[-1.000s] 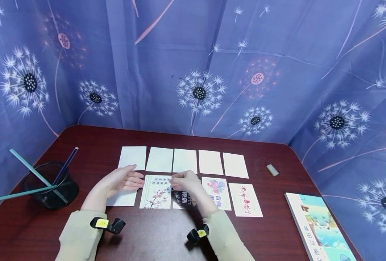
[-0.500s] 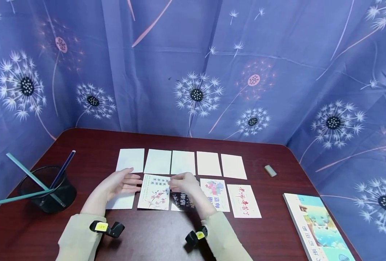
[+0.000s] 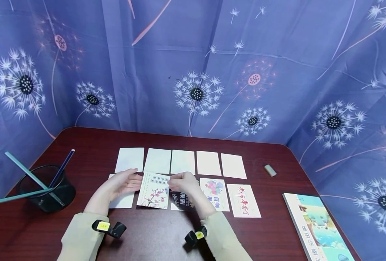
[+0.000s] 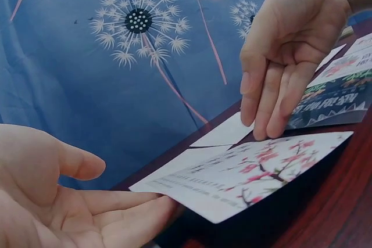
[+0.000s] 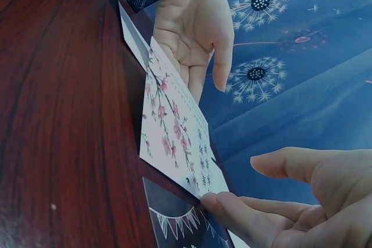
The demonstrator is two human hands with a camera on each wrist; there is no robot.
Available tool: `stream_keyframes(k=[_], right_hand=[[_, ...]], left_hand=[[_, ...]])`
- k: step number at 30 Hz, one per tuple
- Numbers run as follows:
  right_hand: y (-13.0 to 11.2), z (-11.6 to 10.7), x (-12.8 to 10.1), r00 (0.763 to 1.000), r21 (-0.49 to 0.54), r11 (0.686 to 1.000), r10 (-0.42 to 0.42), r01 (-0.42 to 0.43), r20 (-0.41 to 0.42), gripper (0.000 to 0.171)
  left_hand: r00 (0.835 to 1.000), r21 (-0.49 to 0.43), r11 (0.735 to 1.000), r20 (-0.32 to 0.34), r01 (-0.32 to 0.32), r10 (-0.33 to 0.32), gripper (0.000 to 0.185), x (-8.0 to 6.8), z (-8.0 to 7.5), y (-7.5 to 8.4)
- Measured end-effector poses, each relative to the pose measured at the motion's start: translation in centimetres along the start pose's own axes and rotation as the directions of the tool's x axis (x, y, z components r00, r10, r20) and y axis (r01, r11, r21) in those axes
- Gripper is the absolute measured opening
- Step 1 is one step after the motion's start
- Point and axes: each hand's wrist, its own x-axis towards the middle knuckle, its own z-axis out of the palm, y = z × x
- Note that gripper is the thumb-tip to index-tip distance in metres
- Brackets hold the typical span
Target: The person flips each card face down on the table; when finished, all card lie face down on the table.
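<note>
Card with blossom print [image 3: 154,192]: off the desk [image 3: 153,232] at least along its near side, tilted, dark shadow under it. Sits about midway between the desk's left and right edges, well short of the back edge; near edge out of frame. White card [image 3: 122,201] on one side, black card [image 3: 181,200] on the other.

My left hand [image 3: 125,185]: fingers straight, tips at the card's left edge, thumb held clear. My right hand [image 3: 184,183]: fingertips on the right edge toward the far corner, thumb apart in the right wrist view. So neither hand clenched, neither truly pinching; I have it just on fingertips.

Handling, my guess: very light, thin but fairly stiff card, holds flat between two supports, could bow if squeezed inward. Surface maybe smooth, so it may slide off straight fingers. Not fragile, though corners could crease and the print smudge. Best hold: both side edges, thumb above and fingers below, light pressure, level on both sides. Keep thumbs off the lettering. Flat on wood it'd be hard to get under; the raised near edge gives room for a fingertip.
</note>
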Motion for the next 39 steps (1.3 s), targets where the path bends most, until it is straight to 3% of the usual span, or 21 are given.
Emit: stream_keyframes(k=[7, 13, 18, 26, 31, 39], right_hand=[[-0.3, 0.0, -0.4, 1.0, 0.001, 1.0, -0.016, 0.016, 0.004, 0.037], [-0.6, 0.3, -0.3, 0.999, 0.005, 1.0, -0.028, 0.029, -0.03, 0.038], [-1.4, 2.0, -0.4, 0.999, 0.025, 0.999, -0.044, 0.044, 0.003, 0.038], [-2.4, 4.8, -0.4, 0.998, -0.041, 0.997, -0.057, 0.058, 0.018, 0.034], [-2.4, 5.1, -0.6, 0.998, -0.08, 0.995, -0.057, 0.056, 0.0, 0.033], [-3.5, 4.6, -0.9, 0.996, -0.017, 0.996, -0.085, 0.084, -0.013, 0.031]], left_hand=[[1.0, 0.058, 0.998, -0.017, -0.001, 0.002, 0.062, 0.3, 0.5, -0.3], [1.0, 0.074, 0.997, 0.02, 0.011, -0.013, 0.064, 0.2, 0.2, -0.2], [0.998, 0.06, 0.998, 0.058, 0.014, -0.017, 0.066, 0.2, -0.1, -0.1], [0.997, 0.03, 0.999, 0.075, 0.016, -0.018, 0.064, 0.4, -0.4, -0.4], [0.994, -0.008, 1.0, 0.105, -0.004, 0.005, 0.065, 0.3, -0.7, -0.4], [0.985, -0.082, 0.994, 0.152, -0.071, 0.083, 0.065, -0.4, -0.4, 1.4]])
